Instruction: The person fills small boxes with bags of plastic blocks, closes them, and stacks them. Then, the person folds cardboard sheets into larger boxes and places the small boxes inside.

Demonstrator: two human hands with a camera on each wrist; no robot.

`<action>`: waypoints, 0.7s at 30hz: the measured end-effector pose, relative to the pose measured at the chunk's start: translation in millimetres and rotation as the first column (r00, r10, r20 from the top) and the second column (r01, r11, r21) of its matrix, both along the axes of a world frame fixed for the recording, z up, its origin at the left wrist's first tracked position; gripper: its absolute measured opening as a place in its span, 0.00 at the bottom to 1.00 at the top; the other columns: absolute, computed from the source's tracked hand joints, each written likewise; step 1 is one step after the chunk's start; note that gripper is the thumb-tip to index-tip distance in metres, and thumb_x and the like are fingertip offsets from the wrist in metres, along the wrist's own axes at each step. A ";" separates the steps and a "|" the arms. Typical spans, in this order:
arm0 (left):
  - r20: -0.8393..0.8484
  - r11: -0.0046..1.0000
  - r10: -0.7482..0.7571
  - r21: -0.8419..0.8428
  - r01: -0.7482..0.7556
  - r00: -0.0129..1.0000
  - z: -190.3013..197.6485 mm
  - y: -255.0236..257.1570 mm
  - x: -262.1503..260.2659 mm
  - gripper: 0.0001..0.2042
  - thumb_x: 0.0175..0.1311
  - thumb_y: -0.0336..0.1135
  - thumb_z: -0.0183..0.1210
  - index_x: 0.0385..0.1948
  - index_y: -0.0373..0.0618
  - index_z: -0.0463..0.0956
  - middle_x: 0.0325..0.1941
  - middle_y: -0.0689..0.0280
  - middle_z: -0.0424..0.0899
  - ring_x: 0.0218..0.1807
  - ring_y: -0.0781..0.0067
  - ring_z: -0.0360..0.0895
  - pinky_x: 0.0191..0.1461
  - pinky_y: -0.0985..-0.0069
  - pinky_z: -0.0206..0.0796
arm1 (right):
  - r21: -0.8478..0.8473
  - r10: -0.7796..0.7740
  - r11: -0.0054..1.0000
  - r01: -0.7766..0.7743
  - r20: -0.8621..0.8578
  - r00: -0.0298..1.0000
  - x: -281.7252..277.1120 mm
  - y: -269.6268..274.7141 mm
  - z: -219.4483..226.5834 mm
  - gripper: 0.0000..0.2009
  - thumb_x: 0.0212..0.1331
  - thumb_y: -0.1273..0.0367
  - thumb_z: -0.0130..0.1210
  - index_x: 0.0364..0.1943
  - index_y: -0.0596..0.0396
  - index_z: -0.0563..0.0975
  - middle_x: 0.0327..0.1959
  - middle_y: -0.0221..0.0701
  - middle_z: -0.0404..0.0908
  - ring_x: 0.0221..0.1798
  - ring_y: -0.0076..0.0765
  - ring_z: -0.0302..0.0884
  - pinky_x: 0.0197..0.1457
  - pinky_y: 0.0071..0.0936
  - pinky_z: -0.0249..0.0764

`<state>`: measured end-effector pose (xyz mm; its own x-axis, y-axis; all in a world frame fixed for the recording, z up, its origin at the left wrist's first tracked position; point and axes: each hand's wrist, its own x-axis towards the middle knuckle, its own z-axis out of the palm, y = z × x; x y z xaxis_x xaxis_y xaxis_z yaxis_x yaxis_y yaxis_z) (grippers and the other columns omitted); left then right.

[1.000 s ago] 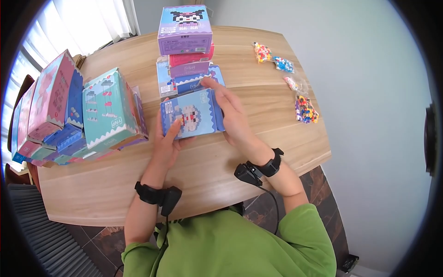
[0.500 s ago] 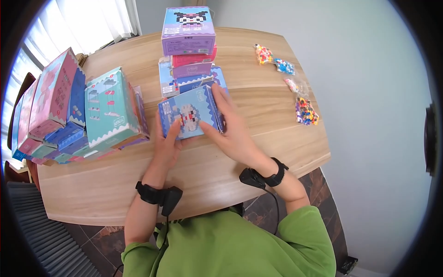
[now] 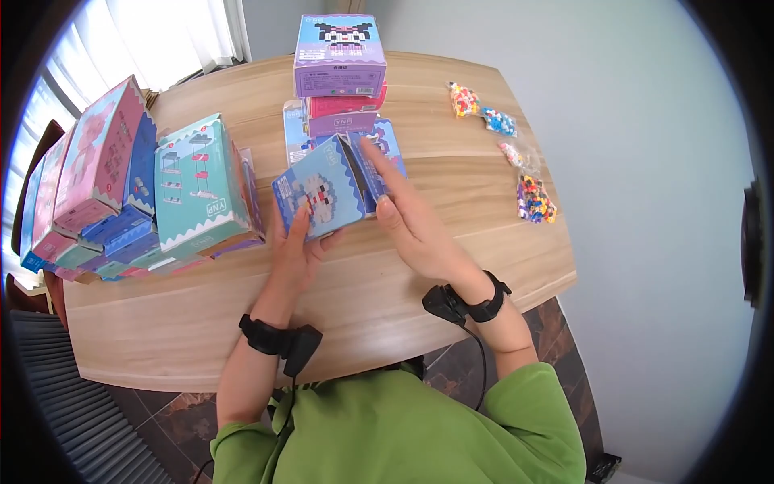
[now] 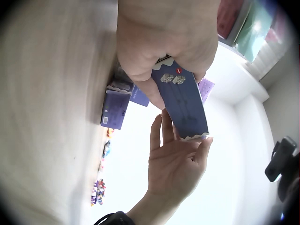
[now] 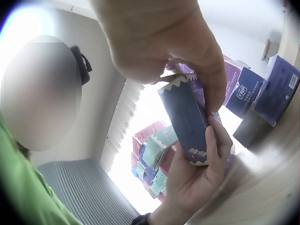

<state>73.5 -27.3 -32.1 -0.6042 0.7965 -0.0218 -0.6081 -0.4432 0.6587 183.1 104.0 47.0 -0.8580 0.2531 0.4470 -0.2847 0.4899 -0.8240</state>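
Observation:
A light-blue toy-block box [image 3: 332,222] with a pixel-style white figure on its face is held tilted over the table. My left hand [image 3: 295,254] grips its left and lower part, thumb on the printed face and fingers beneath. At the right end, a darker-blue end flap [image 3: 373,179] stands away from the box, with a dark gap between. My right hand [image 3: 423,234] holds this end, its fingers along the flap and the thumb at the near edge. In the left wrist view, a dark-blue side [image 4: 187,110] of the box spans both hands. What lies inside is hidden.
Behind the held box rises a stack of boxes, with a purple box [image 3: 340,60] on top. More boxes crowd the left, including a teal box [image 3: 197,181] and a pink box [image 3: 101,153]. Several bags of coloured blocks [image 3: 535,198] lie along the right edge.
The box has turned, its right end rising away from me. My right hand shifted over that end, the thumb leaving the printed face, and the end flap now stands apart from the box.

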 end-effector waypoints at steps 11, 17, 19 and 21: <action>0.034 1.000 0.008 0.000 -0.008 0.999 1.0 -0.6 -1.7 0.22 0.65 0.35 0.46 0.58 0.57 0.49 0.54 0.62 0.66 0.52 0.67 0.71 0.46 0.69 0.74 | -0.089 -0.208 0.975 0.205 -0.026 0.978 -1.1 2.8 -5.4 0.10 0.63 0.66 0.41 0.32 0.59 0.64 0.37 0.41 0.71 0.32 0.28 0.67 0.39 0.24 0.66; 0.029 1.000 -0.007 0.013 0.007 1.000 0.0 -0.9 -1.9 0.22 0.65 0.35 0.46 0.58 0.57 0.49 0.54 0.62 0.66 0.51 0.67 0.71 0.46 0.68 0.74 | 0.169 -0.189 0.965 0.201 -0.088 0.978 -0.5 8.2 9.6 0.10 0.58 0.68 0.49 0.25 0.61 0.68 0.44 0.46 0.69 0.44 0.43 0.69 0.43 0.31 0.67; 0.025 1.000 -0.012 0.013 0.011 1.000 -0.8 -0.6 -2.3 0.22 0.65 0.35 0.46 0.59 0.58 0.48 0.54 0.62 0.66 0.51 0.66 0.72 0.46 0.68 0.74 | 0.218 -0.183 0.955 0.199 -0.091 0.979 -1.1 8.3 10.1 0.10 0.57 0.69 0.50 0.23 0.61 0.68 0.46 0.47 0.67 0.46 0.45 0.69 0.44 0.32 0.67; 0.024 1.000 -0.013 0.011 0.013 1.000 -0.5 -0.7 -2.3 0.23 0.64 0.35 0.46 0.59 0.58 0.48 0.54 0.62 0.66 0.51 0.66 0.72 0.46 0.68 0.74 | 0.276 -0.174 0.941 0.197 -0.107 0.979 -2.5 9.7 9.0 0.10 0.57 0.69 0.50 0.23 0.61 0.68 0.49 0.47 0.65 0.47 0.46 0.68 0.45 0.33 0.67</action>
